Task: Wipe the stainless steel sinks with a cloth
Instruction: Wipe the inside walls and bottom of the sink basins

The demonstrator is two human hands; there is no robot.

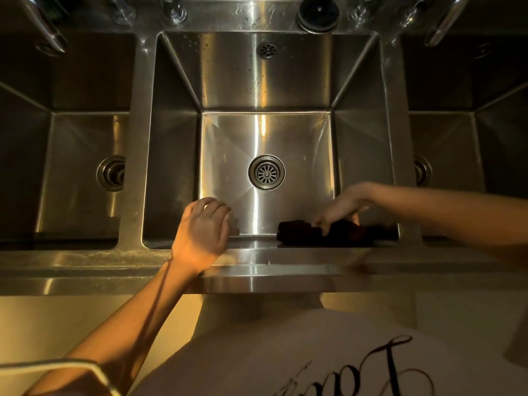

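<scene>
1. Wiping is the job here, and the dark cloth (320, 231) lies at about 5 o'clock in the middle sink (265, 132), low against its near wall.
2. The right hand (340, 210) comes in from 3 o'clock and rests on top of the cloth. Its fingers (321, 221) bend down over the cloth and seem to hold it.
3. The left hand (204, 227) is at 7 o'clock, over the sink's front rim (257, 252). Its fingers are loosely bent and hold nothing.
4. The drain (266, 172) sits in the middle of the sink floor, apart from the cloth.
5. Water drops dot the back wall at 12 o'clock, so that part likely needs wiping.
6. The left sink (71, 167) at 9 o'clock and the right sink (457, 152) at 3 o'clock are dim, so dirty spots there could be missed.
7. The cloth is bunched up, so it may wipe only a thin strip and leave streaks.
8. The wet steel looks slippery, so the left hand could slide off the rim if the person leans hard.
</scene>
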